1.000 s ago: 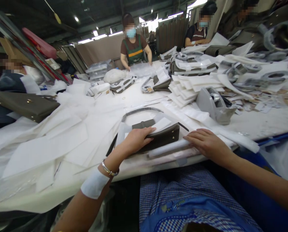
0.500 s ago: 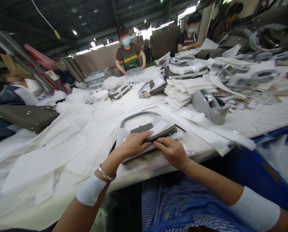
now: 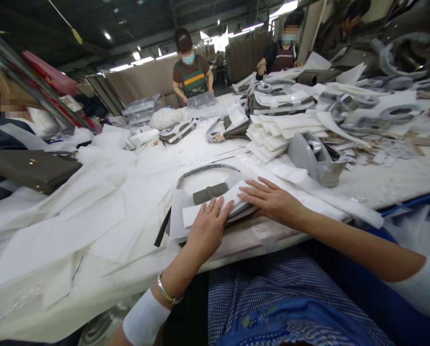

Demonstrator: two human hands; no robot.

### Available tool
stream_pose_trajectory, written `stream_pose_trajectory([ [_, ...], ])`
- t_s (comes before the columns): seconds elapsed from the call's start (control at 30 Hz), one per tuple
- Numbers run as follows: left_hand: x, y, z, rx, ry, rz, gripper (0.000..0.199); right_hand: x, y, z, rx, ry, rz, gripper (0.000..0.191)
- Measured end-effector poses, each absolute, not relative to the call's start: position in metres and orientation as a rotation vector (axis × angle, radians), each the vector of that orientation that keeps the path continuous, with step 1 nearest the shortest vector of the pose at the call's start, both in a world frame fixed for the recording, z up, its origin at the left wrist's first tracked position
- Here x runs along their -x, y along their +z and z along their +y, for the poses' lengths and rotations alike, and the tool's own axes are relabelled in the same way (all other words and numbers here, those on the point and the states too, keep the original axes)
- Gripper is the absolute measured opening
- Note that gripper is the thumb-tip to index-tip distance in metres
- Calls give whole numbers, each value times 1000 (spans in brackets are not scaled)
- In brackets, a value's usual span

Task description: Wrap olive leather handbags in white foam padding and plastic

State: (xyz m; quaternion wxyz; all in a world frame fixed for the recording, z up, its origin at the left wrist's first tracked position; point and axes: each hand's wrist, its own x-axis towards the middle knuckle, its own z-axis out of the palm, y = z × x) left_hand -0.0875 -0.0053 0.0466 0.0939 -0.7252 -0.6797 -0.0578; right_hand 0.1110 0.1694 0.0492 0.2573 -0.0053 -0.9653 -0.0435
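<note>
A dark grey-brown bag part (image 3: 210, 191) with a wrapped, looped handle (image 3: 207, 168) lies near the table's front edge. A folded white foam strip (image 3: 195, 215) rests across it, above a paler sheet. My left hand (image 3: 208, 226) lies on the strip's near left part, fingers spread. My right hand (image 3: 272, 202) rests flat on its right end, fingers apart. Both hands press from above and neither grips anything that shows. A dark strap (image 3: 163, 228) sticks out at the left. What lies under my palms is hidden.
White sheets (image 3: 88, 226) cover the table's left side. Beyond my right hand stand a grey tape dispenser (image 3: 313, 161) and stacked white foam pieces (image 3: 279, 132). A brown bag (image 3: 30, 168) lies far left. Two masked people (image 3: 193, 79) (image 3: 285, 53) are across the table.
My hands have let go of the bag part's edge and now lie open on top. The white strip is spread over it, and my right hand has moved up and right.
</note>
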Motion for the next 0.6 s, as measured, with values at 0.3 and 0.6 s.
stream_pose_trajectory([
  [0.3, 47, 51, 14, 1964, -39, -2083, 45, -106, 8, 169, 128, -62, -2481, 34],
  [0.6, 77, -2, 23, 2032, -594, -1832, 74, -190, 10, 154, 144, -411, -2764, 45],
])
